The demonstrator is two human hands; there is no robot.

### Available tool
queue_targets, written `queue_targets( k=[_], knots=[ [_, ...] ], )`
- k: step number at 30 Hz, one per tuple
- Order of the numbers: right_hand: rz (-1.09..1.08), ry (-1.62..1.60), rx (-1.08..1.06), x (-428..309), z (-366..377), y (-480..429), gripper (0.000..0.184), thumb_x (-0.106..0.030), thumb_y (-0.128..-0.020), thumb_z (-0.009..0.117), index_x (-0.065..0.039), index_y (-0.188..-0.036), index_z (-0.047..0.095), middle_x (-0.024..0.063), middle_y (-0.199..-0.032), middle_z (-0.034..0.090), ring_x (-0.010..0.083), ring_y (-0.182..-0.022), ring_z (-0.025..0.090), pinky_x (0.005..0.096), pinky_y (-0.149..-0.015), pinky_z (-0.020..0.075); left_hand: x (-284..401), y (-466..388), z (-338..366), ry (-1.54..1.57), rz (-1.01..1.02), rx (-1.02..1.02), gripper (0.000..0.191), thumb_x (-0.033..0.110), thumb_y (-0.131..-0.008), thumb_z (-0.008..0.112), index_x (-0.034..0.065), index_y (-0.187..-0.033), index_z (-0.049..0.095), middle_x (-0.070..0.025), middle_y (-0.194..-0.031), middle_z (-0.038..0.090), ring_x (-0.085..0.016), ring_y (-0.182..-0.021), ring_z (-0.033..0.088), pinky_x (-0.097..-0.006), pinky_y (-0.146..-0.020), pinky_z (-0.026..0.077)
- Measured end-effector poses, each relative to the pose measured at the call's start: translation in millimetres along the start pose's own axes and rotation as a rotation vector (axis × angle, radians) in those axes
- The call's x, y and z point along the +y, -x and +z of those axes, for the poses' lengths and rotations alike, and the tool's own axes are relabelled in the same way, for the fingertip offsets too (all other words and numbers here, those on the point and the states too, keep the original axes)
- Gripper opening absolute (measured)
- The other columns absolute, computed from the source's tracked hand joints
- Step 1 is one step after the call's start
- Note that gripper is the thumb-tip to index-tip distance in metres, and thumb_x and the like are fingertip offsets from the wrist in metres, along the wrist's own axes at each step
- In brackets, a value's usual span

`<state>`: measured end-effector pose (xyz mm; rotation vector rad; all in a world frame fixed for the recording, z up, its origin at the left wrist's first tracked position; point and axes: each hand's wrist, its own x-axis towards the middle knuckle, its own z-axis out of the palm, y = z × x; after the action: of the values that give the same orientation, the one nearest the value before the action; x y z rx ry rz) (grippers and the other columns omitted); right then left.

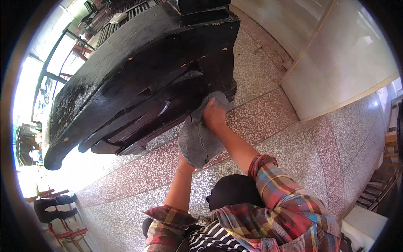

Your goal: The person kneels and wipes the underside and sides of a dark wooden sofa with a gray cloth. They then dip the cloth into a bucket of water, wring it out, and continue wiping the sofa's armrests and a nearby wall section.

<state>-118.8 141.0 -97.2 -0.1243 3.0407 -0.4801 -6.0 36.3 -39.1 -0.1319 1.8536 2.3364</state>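
A grey cloth point(200, 141) with a dark seam or crease hangs between my two hands, beside a large black-painted wooden piece point(141, 56) with curved, layered edges and several chips in its paint. My right hand point(214, 115) grips the upper part of the cloth close against the underside of the wood's right end. Lower down, my left hand point(186, 160) is mostly hidden behind the cloth, which drapes over it; its fingers cannot be seen.
Under me is a speckled terrazzo floor point(267, 110) with reddish bands. A pale panel point(333, 66) stands at the right. Red-framed chairs point(67, 233) are at the lower left, a white box point(365, 223) at the lower right, and dark slatted pieces point(126, 19) at the upper left.
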Motion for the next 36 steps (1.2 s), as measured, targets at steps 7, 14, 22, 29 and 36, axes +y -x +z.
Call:
queue_targets(
  k=[7, 14, 22, 29, 36],
  knots=[
    [0.035, -0.144, -0.078, -4, -21, 13, 0.044, -0.02, -0.081, 0.043, -0.009, -0.124, 0.038, 0.0191, -0.082, 0.064, 0.0348, -0.072, 0.064, 0.0483, -0.072, 0.0462, 22, -10, -11, -0.524, 0.261, -0.133, 0.041, 0.019, -0.091, 0.045, 0.0038, -0.128, 0.037, -0.0071, -0.124, 0.047, -0.02, -0.109, 0.047, -0.032, -0.096, 0.038],
    [-0.054, -0.13, 0.175, 33, -23, 6, 0.034, -0.026, -0.08, 0.052, -0.023, -0.113, 0.05, 0.0109, -0.076, 0.064, 0.0337, -0.063, 0.062, 0.0463, -0.053, 0.0474, -14, 11, -6, 0.429, 0.005, 0.005, 0.042, 0.02, -0.09, 0.046, 0.004, -0.128, 0.038, -0.0077, -0.125, 0.047, -0.022, -0.111, 0.047, -0.0332, -0.097, 0.037],
    [0.003, -0.105, 0.084, 8, 11, 1, 0.055, -0.025, -0.077, 0.054, -0.023, -0.128, 0.035, 0.016, -0.077, 0.064, 0.0351, -0.067, 0.062, 0.0468, -0.06, 0.0487, 11, 14, -3, 0.516, 0.012, 0.088, 0.046, 0.027, -0.087, 0.049, 0.0038, -0.127, 0.042, -0.0095, -0.125, 0.049, -0.023, -0.11, 0.049, -0.0342, -0.095, 0.039],
    [-0.118, -0.271, 0.031, -8, 0, 29, 0.06, -0.029, -0.079, 0.052, -0.01, -0.131, 0.029, 0.018, -0.078, 0.064, 0.0358, -0.066, 0.062, 0.0462, -0.061, 0.0494, 79, -7, 17, -1.331, 0.323, -0.065, 0.055, 0.025, -0.069, 0.065, 0.0002, -0.116, 0.05, -0.0144, -0.112, 0.055, -0.028, -0.099, 0.052, -0.0318, -0.085, 0.042],
    [-0.108, 0.04, 0.075, 4, 2, -1, 0.058, -0.018, -0.081, 0.048, -0.002, -0.133, 0.029, 0.0133, -0.073, 0.065, 0.0275, -0.061, 0.064, 0.042, -0.054, 0.049, 15, 11, 9, -0.086, 0.194, 0.112, 0.048, 0.02, -0.081, 0.058, 0.0018, -0.122, 0.043, -0.0093, -0.117, 0.053, -0.024, -0.101, 0.052, -0.0339, -0.086, 0.043]
  ],
)
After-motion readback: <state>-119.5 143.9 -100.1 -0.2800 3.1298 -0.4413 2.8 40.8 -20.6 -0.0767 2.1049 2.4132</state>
